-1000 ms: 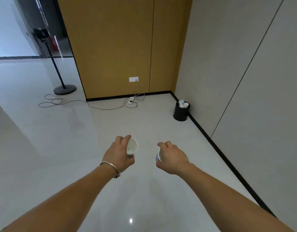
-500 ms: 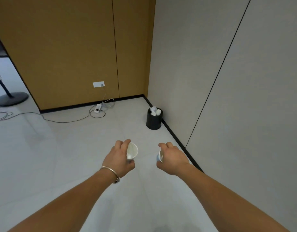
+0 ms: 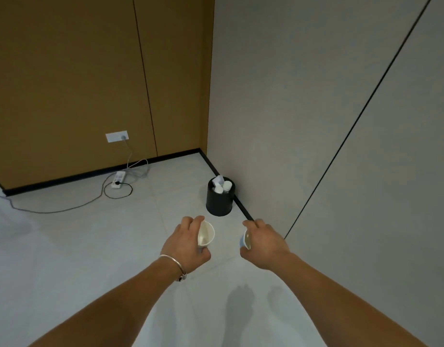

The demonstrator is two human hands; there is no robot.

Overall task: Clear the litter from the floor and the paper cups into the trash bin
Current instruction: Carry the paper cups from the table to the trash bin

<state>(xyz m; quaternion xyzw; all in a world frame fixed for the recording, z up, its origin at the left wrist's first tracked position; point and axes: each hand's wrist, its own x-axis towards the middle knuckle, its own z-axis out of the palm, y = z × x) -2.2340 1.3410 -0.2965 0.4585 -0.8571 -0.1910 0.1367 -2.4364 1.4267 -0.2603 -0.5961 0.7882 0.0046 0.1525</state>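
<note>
1. While both arms reached forward over the pale floor, each hand held one cup, and the two hands were apart from each other.
2. The left hand (image 3: 188, 242) had its fingers curled round a white paper cup (image 3: 206, 234). This cup was tipped on its side, with its open mouth facing the other hand. A thin silver bracelet (image 3: 172, 261) sat on that wrist.
3. The right hand (image 3: 264, 242) gripped a small paper cup with a blue outside (image 3: 245, 241). Its mouth faced left, and the hand hid most of it.
4. Past the hands, a round black trash bin (image 3: 219, 206) stood upright on the floor, close to the grey wall near the corner. It lay straight ahead, between the two hands and a little more to the left hand's side, so I think the left cup was a bit nearer to it. Neither cup was over the bin yet.
5. White cups and paper (image 3: 221, 184) filled the bin up to the top. I think a new cup could roll off that pile.
6. Farther back on the left, a white power strip (image 3: 118, 179) lay on the floor by the brown wooden wall. Its cord ran up to a white wall socket (image 3: 116, 136).
</note>
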